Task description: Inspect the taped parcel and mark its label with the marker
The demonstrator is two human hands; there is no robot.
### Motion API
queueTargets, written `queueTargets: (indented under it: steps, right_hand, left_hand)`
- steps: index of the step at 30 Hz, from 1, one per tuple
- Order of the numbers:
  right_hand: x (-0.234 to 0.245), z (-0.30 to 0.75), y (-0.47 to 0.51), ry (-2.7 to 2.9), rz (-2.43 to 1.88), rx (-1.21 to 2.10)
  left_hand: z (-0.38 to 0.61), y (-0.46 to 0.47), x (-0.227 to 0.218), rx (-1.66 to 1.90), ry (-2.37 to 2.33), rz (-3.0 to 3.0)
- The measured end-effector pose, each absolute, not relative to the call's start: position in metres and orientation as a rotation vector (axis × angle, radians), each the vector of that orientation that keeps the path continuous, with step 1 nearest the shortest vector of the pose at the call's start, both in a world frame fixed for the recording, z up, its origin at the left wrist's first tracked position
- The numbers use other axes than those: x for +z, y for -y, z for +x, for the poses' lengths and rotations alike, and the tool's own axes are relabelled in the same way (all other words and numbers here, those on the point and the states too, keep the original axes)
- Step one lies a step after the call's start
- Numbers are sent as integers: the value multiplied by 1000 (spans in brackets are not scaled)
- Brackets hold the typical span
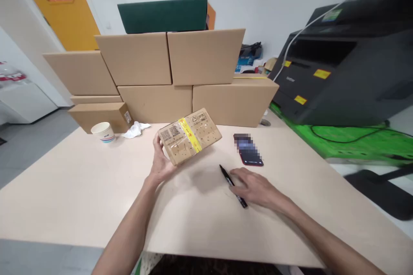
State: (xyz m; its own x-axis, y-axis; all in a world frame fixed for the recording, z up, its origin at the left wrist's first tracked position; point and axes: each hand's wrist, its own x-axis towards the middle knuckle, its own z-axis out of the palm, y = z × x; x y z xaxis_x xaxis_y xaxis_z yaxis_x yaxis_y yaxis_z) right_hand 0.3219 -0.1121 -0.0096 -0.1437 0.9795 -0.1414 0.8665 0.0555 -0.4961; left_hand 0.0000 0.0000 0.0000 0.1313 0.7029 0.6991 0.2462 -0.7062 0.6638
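Note:
My left hand [160,164] grips a small cardboard parcel [190,135] by its left end and holds it tilted above the table. The parcel bears yellow tape and printed labels. My right hand [254,187] lies on the table over a black pen [226,175], fingers curled around its rear half. The pen's tip points toward the parcel. A dark phone [248,150] with a red edge lies flat just beyond my right hand.
Several large cardboard boxes [180,73] are stacked at the table's [64,189] far edge, a green board on top. A paper cup [103,132] and crumpled tissue [135,129] sit at back left. A black printer [345,73] stands right on a green surface.

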Motion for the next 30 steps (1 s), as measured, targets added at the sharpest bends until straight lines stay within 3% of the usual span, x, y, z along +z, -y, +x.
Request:
queueTargets:
  steps: [8, 13, 23, 30]
  right_hand:
    - [-11, 311, 68, 2023, -2021, 447]
    - [2, 312, 43, 2004, -1826, 365]
    - [35, 279, 32, 1580, -877, 1271]
    - [45, 258, 34, 1214, -820, 1410]
  left_hand:
    - [3, 1, 1, 1617, -889, 2038]
    - [1, 1, 2, 1659, -967, 1932]
    - [-4, 5, 13, 1461, -734, 1244]
    - [-6, 11, 18, 989, -685, 672]
